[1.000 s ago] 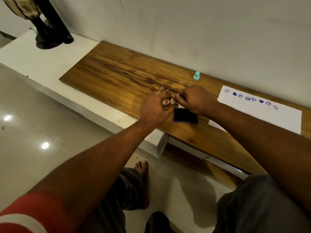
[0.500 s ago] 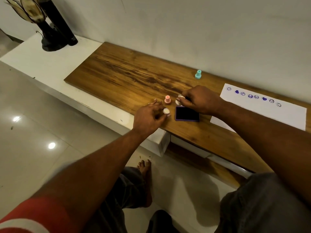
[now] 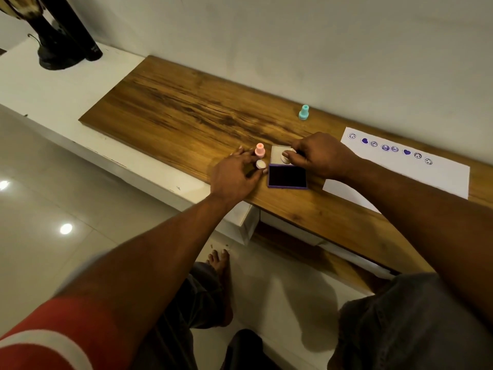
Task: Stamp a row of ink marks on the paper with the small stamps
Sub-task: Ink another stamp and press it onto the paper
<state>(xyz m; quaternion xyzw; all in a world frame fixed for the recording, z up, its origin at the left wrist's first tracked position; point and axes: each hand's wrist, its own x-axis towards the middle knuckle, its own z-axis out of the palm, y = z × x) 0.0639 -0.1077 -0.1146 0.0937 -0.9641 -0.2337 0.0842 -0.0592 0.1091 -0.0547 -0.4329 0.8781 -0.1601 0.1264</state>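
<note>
Here's my feed. One pale wall (image 3: 293, 36) fills the back, and glossy floor (image 3: 40, 169) tiles below carry two bright light spots. One long wooden surface (image 3: 186, 108) runs along that wall. It sits on a white ledge (image 3: 66, 84) that goes on past its left end, where two dark objects (image 3: 61, 44) stand.

At the right end of the surface lies one sheet of paper (image 3: 432, 180), its far corner close to the far edge. My two arms reach in from below, the left one in a red sleeve with a white stripe.

The left hand (image 3: 234, 177) is at the near edge about mid-length. Its fingers (image 3: 241, 153) and thumb are curled narrow round a pale round piece (image 3: 260, 164), and I can't tell whether that's a cap or a stamp. The right hand (image 3: 322, 156) is just beside it, between the left hand and the paper.

One ink pad (image 3: 287, 176), purple-framed with a dark face, lies open by the near edge, its lid (image 3: 276, 152) folded back toward the wall. The right fingers (image 3: 296, 153) pinch a white stamp (image 3: 286, 158) right over that lid.

I count three stamps: that white one, a pink stamp (image 3: 259, 150) upright just left of the lid beside the left fingertips, and a teal stamp (image 3: 303, 112) upright at the far edge, well apart.

The ink marks (image 3: 385, 147) come last: eight purple ones in a single row along the paper's far side, two solid hearts and six round faces.
</note>
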